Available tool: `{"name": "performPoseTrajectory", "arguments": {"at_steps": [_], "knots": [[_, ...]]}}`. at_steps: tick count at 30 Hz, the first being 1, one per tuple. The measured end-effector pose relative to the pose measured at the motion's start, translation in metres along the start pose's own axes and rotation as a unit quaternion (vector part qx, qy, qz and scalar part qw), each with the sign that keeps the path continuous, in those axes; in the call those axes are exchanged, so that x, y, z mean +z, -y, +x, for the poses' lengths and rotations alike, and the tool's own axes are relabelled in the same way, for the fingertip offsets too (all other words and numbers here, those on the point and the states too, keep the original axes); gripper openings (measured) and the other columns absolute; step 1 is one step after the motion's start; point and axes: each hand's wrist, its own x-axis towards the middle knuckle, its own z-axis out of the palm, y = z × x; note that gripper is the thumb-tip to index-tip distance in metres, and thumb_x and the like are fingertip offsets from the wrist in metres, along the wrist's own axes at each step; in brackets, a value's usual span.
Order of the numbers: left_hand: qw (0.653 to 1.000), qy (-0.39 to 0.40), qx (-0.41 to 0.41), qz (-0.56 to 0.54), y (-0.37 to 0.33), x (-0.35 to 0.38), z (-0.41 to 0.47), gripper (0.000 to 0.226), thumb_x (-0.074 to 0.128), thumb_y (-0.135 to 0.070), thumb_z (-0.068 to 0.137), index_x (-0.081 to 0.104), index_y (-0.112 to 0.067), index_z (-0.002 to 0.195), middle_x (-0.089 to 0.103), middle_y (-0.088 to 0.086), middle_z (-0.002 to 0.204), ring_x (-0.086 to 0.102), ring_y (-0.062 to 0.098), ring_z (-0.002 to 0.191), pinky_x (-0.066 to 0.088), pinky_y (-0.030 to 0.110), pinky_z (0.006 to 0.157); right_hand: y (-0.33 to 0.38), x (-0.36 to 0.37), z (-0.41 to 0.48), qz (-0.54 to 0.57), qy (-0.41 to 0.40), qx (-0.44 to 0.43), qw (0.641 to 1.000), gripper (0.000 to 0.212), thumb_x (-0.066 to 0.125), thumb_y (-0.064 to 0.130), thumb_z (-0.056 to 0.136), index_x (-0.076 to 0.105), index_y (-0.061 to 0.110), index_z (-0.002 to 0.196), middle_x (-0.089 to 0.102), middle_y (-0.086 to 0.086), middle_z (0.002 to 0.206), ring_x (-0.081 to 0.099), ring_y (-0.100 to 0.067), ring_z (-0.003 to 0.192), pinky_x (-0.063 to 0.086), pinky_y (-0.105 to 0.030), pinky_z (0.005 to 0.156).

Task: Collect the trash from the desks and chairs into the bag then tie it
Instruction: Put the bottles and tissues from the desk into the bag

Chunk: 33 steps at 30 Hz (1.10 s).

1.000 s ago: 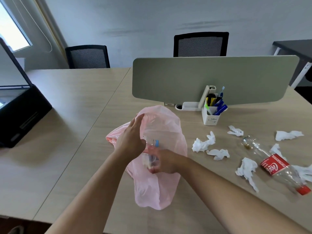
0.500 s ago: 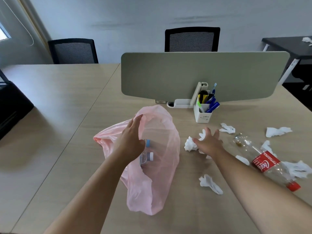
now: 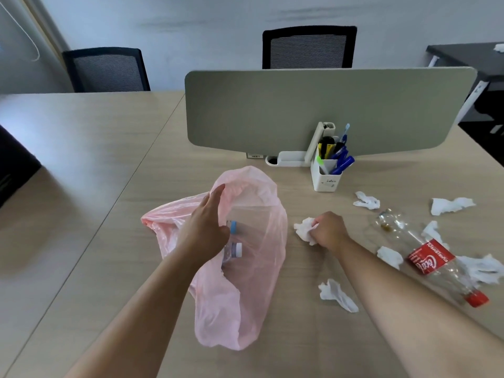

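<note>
Midway through a clear-up, the right grip point(image 3: 327, 231) is clenched round a crumpled tissue point(image 3: 305, 231) on the desk point(image 3: 109, 200), just right of the pink bag point(image 3: 259, 296). The left grip point(image 3: 206, 227) appears to pinch the bag's near rim, thumb inside, propping the mouth open. Two capped bottles point(image 3: 237, 250) show through the film.

The risks look small but real. The film is thin and limp, so a slack pinch could let the mouth fold shut before the tissue arrives, and the wad would land outside. Part of the tissue sticks out of the fist and may tear or drop on the way across. A hasty sweep of the forearm could also scatter the scraps point(image 3: 338, 296) near it, or set the cola bottle point(image 3: 431, 261) rolling towards the desk's edge. More scraps lie farther right, uncollected.
</note>
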Motion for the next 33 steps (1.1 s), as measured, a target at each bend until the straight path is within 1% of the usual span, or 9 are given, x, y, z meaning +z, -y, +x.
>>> {"name": "performPoseTrajectory", "arguments": {"at_steps": [6, 9, 12, 15, 18, 21, 24, 28, 33], "knots": [[1.000, -0.013, 0.013, -0.003, -0.007, -0.012, -0.004, 0.084, 0.054, -0.001, 0.075, 0.021, -0.025, 0.148, 0.036, -0.001, 0.150, 0.049, 0.030, 0.123, 0.045, 0.034, 0.086, 0.031, -0.041, -0.037, 0.306, 0.034, 0.010, 0.951, 0.008, 0.052, -0.001, 0.069, 0.056, 0.005, 0.070, 0.069, -0.017, 0.081, 0.063, -0.025, 0.061, 0.049, -0.029, 0.055], [1.000, -0.016, 0.021, -0.004, -0.008, -0.019, -0.011, 0.082, 0.053, 0.000, 0.075, 0.022, -0.023, 0.147, 0.036, -0.001, 0.150, 0.047, 0.029, 0.124, 0.042, 0.032, 0.085, 0.066, -0.025, -0.069, 0.274, 0.082, -0.065, 0.956, 0.008, 0.049, -0.001, 0.073, 0.057, 0.001, 0.072, 0.060, -0.015, 0.066, 0.054, -0.026, 0.051, 0.046, -0.033, 0.051], [1.000, -0.010, 0.028, 0.004, -0.008, -0.027, -0.019, 0.080, 0.052, 0.000, 0.076, 0.023, -0.023, 0.147, 0.037, 0.000, 0.149, 0.046, 0.028, 0.125, 0.040, 0.031, 0.086, 0.096, 0.016, -0.101, 0.225, 0.107, -0.170, 0.954, 0.014, 0.059, 0.005, 0.074, 0.068, 0.007, 0.085, 0.063, -0.009, 0.079, 0.057, -0.021, 0.073, 0.050, -0.040, 0.066], [0.999, -0.001, 0.034, 0.021, -0.006, -0.037, -0.026, 0.078, 0.051, -0.001, 0.077, 0.023, -0.022, 0.147, 0.037, 0.000, 0.150, 0.045, 0.028, 0.127, 0.041, 0.034, 0.093, 0.103, 0.042, -0.128, 0.071, 0.241, -0.260, 0.932, 0.054, 0.070, 0.020, 0.080, 0.055, 0.026, 0.131, 0.051, 0.002, 0.138, 0.048, -0.014, 0.123, 0.036, -0.024, 0.101], [0.999, -0.004, 0.037, 0.025, -0.005, -0.045, -0.034, 0.076, 0.051, -0.003, 0.079, 0.024, -0.023, 0.146, 0.038, -0.001, 0.149, 0.047, 0.028, 0.124, 0.043, 0.035, 0.089, 0.089, 0.023, -0.135, 0.052, 0.166, -0.309, 0.935, 0.061, 0.071, 0.021, 0.079, 0.050, 0.028, 0.136, 0.043, 0.007, 0.146, 0.046, -0.012, 0.128, 0.032, -0.013, 0.097], [0.999, -0.008, 0.043, 0.020, -0.010, -0.043, -0.038, 0.075, 0.052, -0.001, 0.078, 0.025, -0.022, 0.146, 0.039, 0.000, 0.147, 0.048, 0.028, 0.122, 0.040, 0.031, 0.086, 0.055, -0.016, -0.122, 0.111, 0.041, -0.247, 0.962, 0.041, 0.066, 0.020, 0.082, 0.062, 0.026, 0.123, 0.056, 0.005, 0.133, 0.055, -0.012, 0.099, 0.040, -0.020, 0.082], [0.999, -0.001, 0.044, 0.000, -0.021, -0.032, -0.041, 0.075, 0.053, 0.000, 0.076, 0.028, -0.022, 0.143, 0.043, 0.000, 0.143, 0.050, 0.029, 0.118, 0.042, 0.033, 0.083, -0.002, -0.041, -0.101, 0.071, -0.029, -0.162, 0.984, 0.040, 0.065, 0.029, 0.081, 0.060, 0.025, 0.120, 0.051, 0.000, 0.133, 0.052, -0.017, 0.110, 0.043, -0.029, 0.090], [0.997, 0.020, 0.075, 0.003, -0.047, -0.008, -0.040, 0.074, 0.052, 0.000, 0.074, 0.030, -0.019, 0.142, 0.044, 0.000, 0.142, 0.049, 0.028, 0.120, 0.041, 0.031, 0.077, -0.069, -0.044, -0.094, -0.014, -0.016, -0.051, 0.998, 0.073, 0.068, 0.049, 0.076, 0.037, 0.028, 0.139, 0.023, -0.005, 0.152, 0.027, -0.029, 0.138, 0.032, -0.039, 0.107], [0.993, 0.034, 0.111, 0.013, -0.090, 0.014, -0.031, 0.070, 0.048, 0.002, 0.075, 0.032, -0.014, 0.141, 0.044, 0.004, 0.142, 0.050, 0.032, 0.117, 0.047, 0.038, 0.083, -0.106, -0.033, -0.097, -0.074, 0.025, -0.014, 0.997, 0.111, 0.060, 0.080, 0.059, 0.008, 0.038, 0.148, 0.003, -0.006, 0.160, 0.011, -0.032, 0.146, 0.022, -0.047, 0.116]]}}
